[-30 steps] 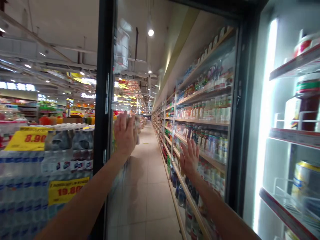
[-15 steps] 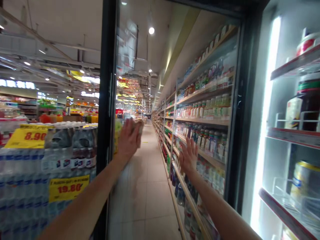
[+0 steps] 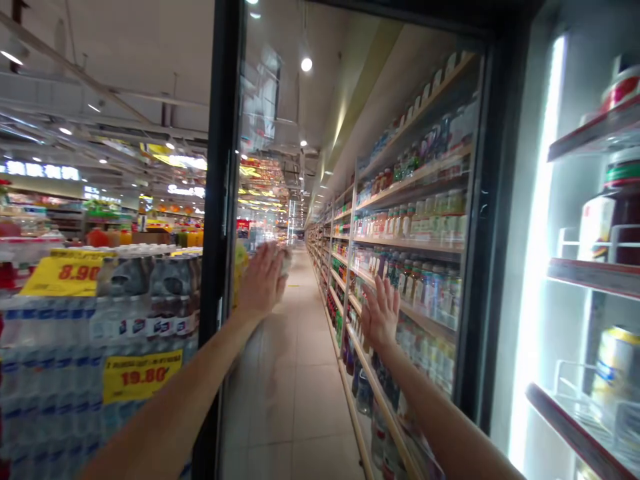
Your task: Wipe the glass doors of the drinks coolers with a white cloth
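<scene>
lit fridge shelves [image 3: 590,275] are seen at near right, with a dark bottle [image 3: 620,213] and a can [image 3: 617,363] on them. the glass door [image 3: 305,387] is swung out ahead, with its dark frame [image 3: 220,167] at the left edge. the right hand [image 3: 383,313] is laid flat on the glass, fingers spread, nothing gripped. the left hand [image 3: 263,280] is pressed on the pane higher up, fingers stretched flat. a pale cloth [image 3: 285,260], blurred, is pinned under its fingertips against the glass. water bottle packs [image 3: 60,353] with yellow price tags [image 3: 137,375] are stacked left of the frame. drink shelving [image 3: 410,247] is seen through the glass, running far back.
</scene>
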Demonstrator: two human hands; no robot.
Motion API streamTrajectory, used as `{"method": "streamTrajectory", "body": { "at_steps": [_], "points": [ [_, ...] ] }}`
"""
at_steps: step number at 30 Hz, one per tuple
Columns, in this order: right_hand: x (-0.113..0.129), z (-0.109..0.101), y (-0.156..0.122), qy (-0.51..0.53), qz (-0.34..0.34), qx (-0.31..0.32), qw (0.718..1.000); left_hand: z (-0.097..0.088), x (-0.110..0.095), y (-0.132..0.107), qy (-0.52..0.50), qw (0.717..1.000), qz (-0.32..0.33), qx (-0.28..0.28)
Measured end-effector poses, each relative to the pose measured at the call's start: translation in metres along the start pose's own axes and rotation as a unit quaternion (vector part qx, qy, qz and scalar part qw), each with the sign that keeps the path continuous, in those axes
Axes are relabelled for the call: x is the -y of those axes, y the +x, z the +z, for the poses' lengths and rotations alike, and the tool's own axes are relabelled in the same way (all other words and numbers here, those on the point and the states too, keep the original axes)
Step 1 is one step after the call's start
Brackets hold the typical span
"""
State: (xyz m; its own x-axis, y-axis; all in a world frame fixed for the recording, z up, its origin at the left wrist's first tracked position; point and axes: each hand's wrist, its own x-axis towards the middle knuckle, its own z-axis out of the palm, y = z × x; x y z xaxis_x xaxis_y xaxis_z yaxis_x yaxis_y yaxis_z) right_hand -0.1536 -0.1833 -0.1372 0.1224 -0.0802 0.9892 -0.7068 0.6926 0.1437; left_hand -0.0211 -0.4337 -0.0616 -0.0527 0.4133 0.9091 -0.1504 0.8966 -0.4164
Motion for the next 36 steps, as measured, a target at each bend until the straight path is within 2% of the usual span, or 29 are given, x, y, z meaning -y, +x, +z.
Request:
{"method": "streamTrajectory", "body": {
  "at_steps": [2, 3, 4, 8, 10, 12, 15, 17, 18, 19, 21, 23, 25, 26, 27, 28, 29, 31, 32, 33, 34, 35, 36],
  "points": [
    [0.001, 0.0, 0.0, 0.0, 0.003, -0.002, 1.0, -0.002, 0.013, 0.008, 0.004, 0.997, -0.074, -0.031],
    [0.002, -0.001, 0.0, 0.001, 0.006, -0.002, 1.0, -0.001, 0.011, 0.01, -0.004, 0.996, -0.08, -0.03],
    [0.002, -0.001, 0.0, 0.002, 0.009, -0.001, 1.0, 0.0, 0.003, 0.009, -0.015, 0.998, -0.064, -0.02],
    [0.001, -0.003, -0.001, 0.007, 0.009, 0.002, 1.0, 0.007, -0.042, -0.001, -0.035, 0.996, 0.08, 0.028],
    [0.0, -0.004, 0.0, 0.011, 0.002, -0.002, 1.0, 0.006, -0.042, -0.002, -0.03, 0.993, 0.109, 0.039],
    [0.0, -0.005, 0.001, 0.014, -0.002, -0.006, 1.0, 0.001, -0.021, 0.002, -0.021, 0.997, 0.074, 0.026],
    [0.002, -0.005, 0.002, 0.014, 0.001, -0.014, 1.0, -0.008, 0.016, 0.011, 0.017, 0.996, -0.081, -0.034],
    [0.003, -0.005, 0.002, 0.014, 0.006, -0.018, 1.0, -0.01, 0.019, 0.011, 0.035, 0.989, -0.138, -0.044],
    [0.003, -0.004, 0.002, 0.014, 0.008, -0.018, 1.0, -0.008, 0.011, 0.008, 0.032, 0.992, -0.122, -0.031],
    [0.002, -0.004, 0.001, 0.013, 0.009, -0.015, 1.0, -0.006, -0.002, 0.002, 0.02, 0.997, -0.074, -0.006],
    [0.001, -0.003, 0.0, 0.012, 0.006, -0.01, 1.0, 0.001, -0.038, -0.015, -0.017, 0.995, 0.08, 0.061],
    [-0.001, -0.002, -0.002, 0.008, 0.001, -0.004, 1.0, 0.007, -0.071, -0.03, -0.054, 0.97, 0.207, 0.118],
    [-0.002, -0.002, -0.003, 0.003, -0.002, 0.0, 1.0, 0.009, -0.082, -0.035, -0.082, 0.943, 0.289, 0.143],
    [-0.002, -0.002, -0.004, 0.001, 0.0, 0.001, 1.0, 0.008, -0.078, -0.032, -0.091, 0.935, 0.31, 0.146],
    [-0.002, -0.002, -0.004, -0.001, 0.001, 0.002, 1.0, 0.007, -0.069, -0.026, -0.094, 0.936, 0.309, 0.142],
    [-0.002, -0.002, -0.004, -0.001, 0.003, 0.003, 1.0, 0.005, -0.056, -0.017, -0.09, 0.947, 0.28, 0.131],
    [-0.002, -0.002, -0.004, 0.0, 0.005, 0.003, 1.0, 0.003, -0.042, -0.007, -0.079, 0.965, 0.225, 0.114],
    [-0.001, -0.002, -0.004, 0.002, 0.011, 0.003, 1.0, 0.0, -0.019, 0.008, -0.04, 0.996, 0.056, 0.056],
    [-0.001, -0.002, -0.005, 0.003, 0.013, 0.004, 1.0, -0.001, -0.015, 0.011, -0.023, 0.999, -0.012, 0.03],
    [-0.001, -0.001, -0.005, 0.003, 0.015, 0.005, 1.0, -0.002, -0.017, 0.008, -0.015, 0.999, -0.046, 0.017],
    [-0.002, -0.001, -0.005, 0.002, 0.017, 0.004, 1.0, -0.002, -0.024, 0.002, -0.02, 0.999, -0.035, 0.022],
    [-0.002, -0.001, -0.006, 0.001, 0.017, 0.005, 1.0, -0.002, -0.036, -0.008, -0.032, 0.999, 0.013, 0.04],
    [-0.002, -0.001, -0.006, 0.0, 0.016, 0.007, 1.0, -0.003, -0.049, -0.02, -0.055, 0.992, 0.091, 0.073]
  ]
}}
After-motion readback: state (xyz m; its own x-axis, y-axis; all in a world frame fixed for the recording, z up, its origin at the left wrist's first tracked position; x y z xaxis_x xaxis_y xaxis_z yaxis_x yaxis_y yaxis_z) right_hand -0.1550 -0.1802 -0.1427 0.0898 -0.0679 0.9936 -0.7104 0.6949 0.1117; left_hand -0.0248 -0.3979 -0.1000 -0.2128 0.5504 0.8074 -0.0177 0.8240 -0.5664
